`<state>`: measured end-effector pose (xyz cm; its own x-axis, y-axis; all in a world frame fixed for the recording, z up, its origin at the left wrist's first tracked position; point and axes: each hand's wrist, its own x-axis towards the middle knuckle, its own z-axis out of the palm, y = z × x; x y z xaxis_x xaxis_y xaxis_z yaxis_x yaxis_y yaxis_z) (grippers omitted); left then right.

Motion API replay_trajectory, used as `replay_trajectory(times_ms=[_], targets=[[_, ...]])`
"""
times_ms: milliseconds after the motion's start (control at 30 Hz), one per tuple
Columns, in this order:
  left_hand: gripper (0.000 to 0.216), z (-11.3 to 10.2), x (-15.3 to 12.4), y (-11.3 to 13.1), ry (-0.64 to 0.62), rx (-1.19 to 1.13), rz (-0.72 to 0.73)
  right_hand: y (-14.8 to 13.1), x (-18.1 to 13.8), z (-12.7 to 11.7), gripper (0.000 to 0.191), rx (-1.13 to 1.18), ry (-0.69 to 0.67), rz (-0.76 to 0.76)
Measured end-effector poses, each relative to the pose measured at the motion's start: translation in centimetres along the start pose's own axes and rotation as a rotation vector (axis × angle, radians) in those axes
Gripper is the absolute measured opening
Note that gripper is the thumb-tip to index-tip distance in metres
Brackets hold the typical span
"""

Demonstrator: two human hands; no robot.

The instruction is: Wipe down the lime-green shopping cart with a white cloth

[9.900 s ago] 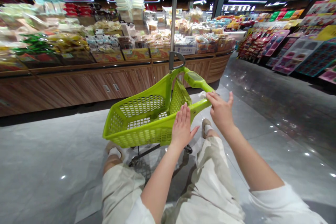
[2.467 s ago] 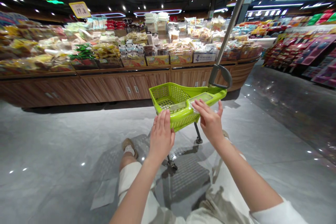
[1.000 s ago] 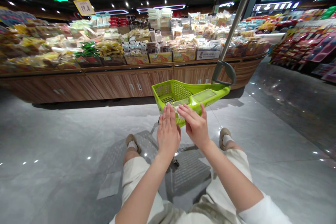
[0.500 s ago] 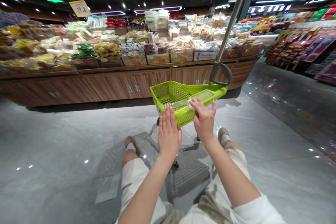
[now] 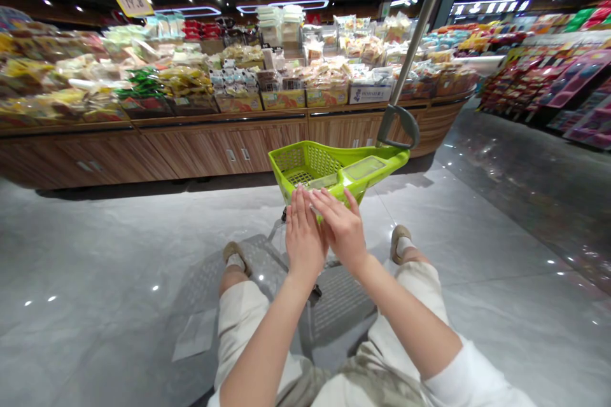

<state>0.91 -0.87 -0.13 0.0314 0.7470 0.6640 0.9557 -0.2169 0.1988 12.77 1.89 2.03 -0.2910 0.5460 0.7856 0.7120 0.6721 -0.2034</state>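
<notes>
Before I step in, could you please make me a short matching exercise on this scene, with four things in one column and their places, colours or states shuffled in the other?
Column one:
1. shopping cart
2. price sign
3. cabinet
4. right hand

Column two:
A. wood-grained, beneath the packaged goods
B. fingers extended, close beside the left hand
C. bright green, with perforated sides
D. yellow-edged, reading 19.8

Right pairs: 1-C, 2-D, 3-A, 4-B.
</notes>
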Motion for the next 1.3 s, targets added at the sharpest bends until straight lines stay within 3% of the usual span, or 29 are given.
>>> replay_trajectory(times_ms=[167, 333, 533, 700, 867, 933, 1067, 1200, 1300], targets=[[0.087, -0.1, 0.0, 0.1, -0.002, -0.040, 0.006, 1.3, 0.5, -0.3, 0.051, -0.085, 0.173, 0.203], [0.082, 0.1, -0.1, 0.1, 0.015, -0.001, -0.005, 0.0, -0.1, 0.0, 0.052, -0.015, 0.008, -0.006], [0.088, -0.1, -0.2, 0.2, 0.009, -0.023, 0.017, 1.9, -0.1, -0.5, 0.055, -0.099, 0.181, 0.192], [0.080, 0.3, -0.3, 0.1, 0.030, 0.013, 0.010, 0.3, -0.5, -0.3, 0.052, -0.012, 0.012, -0.064], [0.080, 0.2, -0.2, 0.1, 0.025, 0.007, 0.018, 2.1, -0.2, -1.0, 0.057, -0.105, 0.143, 0.136], [0.078, 0.2, -0.2, 0.2, 0.029, -0.003, 0.017, 1.8, -0.4, -0.9, 0.055, -0.070, 0.147, 0.107], [0.076, 0.2, -0.2, 0.2, 0.035, -0.010, 0.016, 1.0, -0.8, -0.8, 0.053, -0.003, 0.013, -0.062], [0.075, 0.2, -0.3, 0.2, 0.026, -0.023, 0.020, 2.0, -0.5, -1.0, 0.057, -0.092, 0.168, 0.161], [0.075, 0.2, -0.3, 0.2, 0.030, -0.031, 0.018, 1.1, -0.5, -0.7, 0.054, -0.049, 0.130, 0.101]])
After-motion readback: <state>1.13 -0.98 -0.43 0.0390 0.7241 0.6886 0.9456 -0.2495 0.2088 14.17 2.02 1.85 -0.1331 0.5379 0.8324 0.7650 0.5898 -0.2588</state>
